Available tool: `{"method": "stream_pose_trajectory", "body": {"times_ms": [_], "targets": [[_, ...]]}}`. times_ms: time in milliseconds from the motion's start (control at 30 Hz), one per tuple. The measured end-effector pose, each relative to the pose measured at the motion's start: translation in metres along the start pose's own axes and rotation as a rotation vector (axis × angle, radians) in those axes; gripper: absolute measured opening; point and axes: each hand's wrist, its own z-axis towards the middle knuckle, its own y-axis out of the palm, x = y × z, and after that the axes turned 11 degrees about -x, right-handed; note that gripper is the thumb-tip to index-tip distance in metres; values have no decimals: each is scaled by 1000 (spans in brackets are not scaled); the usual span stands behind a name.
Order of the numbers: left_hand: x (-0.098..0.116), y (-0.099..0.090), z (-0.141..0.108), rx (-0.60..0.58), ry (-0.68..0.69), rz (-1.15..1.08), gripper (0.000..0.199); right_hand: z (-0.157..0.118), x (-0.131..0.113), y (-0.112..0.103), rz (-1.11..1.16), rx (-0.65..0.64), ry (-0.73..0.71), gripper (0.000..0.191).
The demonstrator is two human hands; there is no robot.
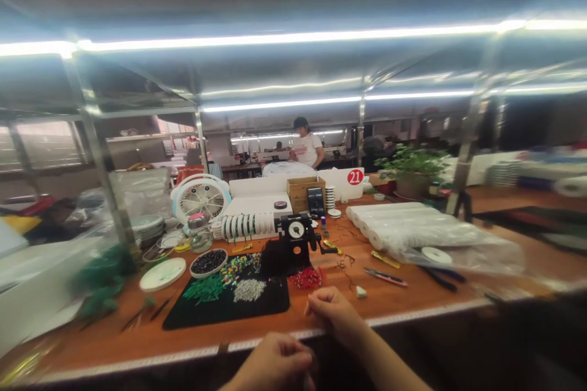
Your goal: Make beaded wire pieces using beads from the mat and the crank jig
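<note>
My left hand (280, 359) is at the table's front edge, with its fingers curled and pressed together. What it pinches, if anything, is too small to make out. My right hand (337, 314) is above the edge, thumb and forefinger closed in a pinch near a heap of small red pieces (306, 278); nothing in it can be named. To its left, a black mat (224, 311) bears small silver beads (249, 290), thin green pieces (205, 289) and multicoloured beads (233, 269). Behind the mat stands a black device with a round dial (296, 230) and a hand crank.
A row of white spools (247, 226) extends left from the device. A bowl of black beads (208, 263), a white lid (163, 274) and a fan (202, 200) stand left. Pliers (385, 277) and plastic-wrapped white rolls (389, 226) lie right. A person (308, 145) stands beyond.
</note>
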Motion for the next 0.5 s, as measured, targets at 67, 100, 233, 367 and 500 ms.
{"method": "stream_pose_trajectory", "body": {"times_ms": [67,100,233,367,500], "targets": [[5,0,-7,37,33,-89,23,1,2,-1,40,25,-2,45],[7,-1,-12,54,40,-119,31,1,2,-1,54,33,-4,45],[18,-6,-33,-59,69,-207,21,3,3,1,64,32,-6,44],[19,-11,-41,-143,159,-497,20,3,5,1,9,10,-16,44],[11,-16,-31,83,231,-666,43,5,4,1,-84,-26,-29,47]]}}
